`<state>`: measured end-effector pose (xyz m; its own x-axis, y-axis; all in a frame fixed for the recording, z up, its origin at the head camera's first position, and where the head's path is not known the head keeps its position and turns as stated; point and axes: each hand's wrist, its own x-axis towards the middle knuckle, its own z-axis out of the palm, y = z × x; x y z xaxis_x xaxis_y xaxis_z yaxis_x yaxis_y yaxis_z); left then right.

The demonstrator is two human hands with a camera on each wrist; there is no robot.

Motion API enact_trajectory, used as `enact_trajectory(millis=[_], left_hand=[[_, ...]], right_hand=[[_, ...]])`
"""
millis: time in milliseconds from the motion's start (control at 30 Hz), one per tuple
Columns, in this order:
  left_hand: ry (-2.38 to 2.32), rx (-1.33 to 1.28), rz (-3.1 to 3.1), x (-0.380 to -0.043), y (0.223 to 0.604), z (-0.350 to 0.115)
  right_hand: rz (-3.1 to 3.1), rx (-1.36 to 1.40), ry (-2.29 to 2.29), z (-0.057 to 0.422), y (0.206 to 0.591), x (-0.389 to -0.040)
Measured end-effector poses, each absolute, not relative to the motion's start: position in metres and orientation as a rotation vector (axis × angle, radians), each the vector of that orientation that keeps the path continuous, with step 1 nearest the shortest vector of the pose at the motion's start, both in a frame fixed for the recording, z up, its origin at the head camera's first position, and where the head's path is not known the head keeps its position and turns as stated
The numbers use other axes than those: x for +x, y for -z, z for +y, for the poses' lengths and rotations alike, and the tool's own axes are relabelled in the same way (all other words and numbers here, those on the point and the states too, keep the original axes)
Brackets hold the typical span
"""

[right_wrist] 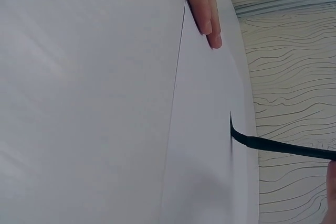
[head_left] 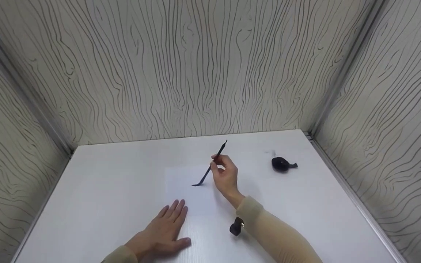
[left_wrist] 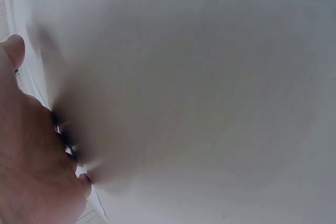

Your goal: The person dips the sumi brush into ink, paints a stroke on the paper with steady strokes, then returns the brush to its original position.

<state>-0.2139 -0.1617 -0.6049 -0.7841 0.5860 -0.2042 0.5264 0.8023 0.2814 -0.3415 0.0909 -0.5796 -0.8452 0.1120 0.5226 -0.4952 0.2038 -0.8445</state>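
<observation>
My right hand (head_left: 226, 175) pinches a dark, slender paintbrush (head_left: 210, 166) between thumb and fingers, tilted with its top leaning away. Its black bristle tip bends sideways right at a white sheet of paper (head_left: 181, 179); the right wrist view shows the curved tip of the brush (right_wrist: 278, 145) over the sheet. Palm down, my left hand (head_left: 165, 228) lies flat, fingertips on the sheet's near edge and thumb spread to the side on the table. In the left wrist view, part of the left hand (left_wrist: 34, 156) shows along the left border.
A black rounded thing with a short stem (head_left: 280, 164) sits on the white table (head_left: 104, 190) to the right of the sheet, a faint grey smudge behind it. Panels with a wood-grain pattern (head_left: 196, 73) enclose the table's back and sides. A small black device (head_left: 236, 227) hangs under my right sleeve.
</observation>
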Motion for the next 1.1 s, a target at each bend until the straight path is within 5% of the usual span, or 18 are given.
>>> enact_trajectory(millis=[1100], left_hand=[[-0.362, 0.882, 2.703, -0.212, 0.603, -0.162]], right_hand=[[-2.029, 0.264, -1.595, 0.123, 0.576, -0.342]])
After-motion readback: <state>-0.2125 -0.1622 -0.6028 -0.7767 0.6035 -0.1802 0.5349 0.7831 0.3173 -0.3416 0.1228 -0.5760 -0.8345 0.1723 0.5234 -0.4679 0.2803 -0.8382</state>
